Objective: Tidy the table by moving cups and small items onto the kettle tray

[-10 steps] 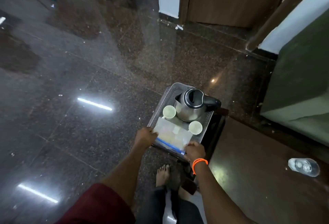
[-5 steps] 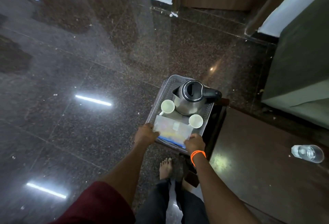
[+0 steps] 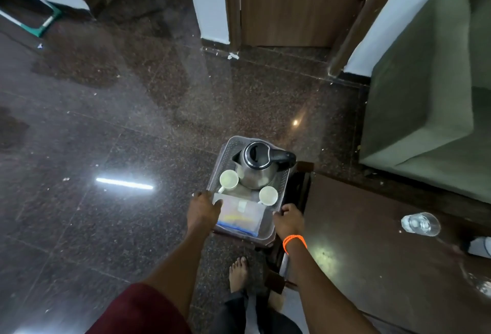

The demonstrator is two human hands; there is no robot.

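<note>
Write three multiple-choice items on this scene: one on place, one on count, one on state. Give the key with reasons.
1. Where does the clear glass stand?
A. on the tray
B. on the brown table
C. on the floor

2. How many white cups are on the tray?
A. one
B. two
C. four

3. What are the left hand and right hand doing?
A. gripping the tray's sides
B. lifting the kettle
C. hanging free

Key: B, it stands apart on the table; B, one each side of the kettle; A, fingers curl over both tray edges.
</note>
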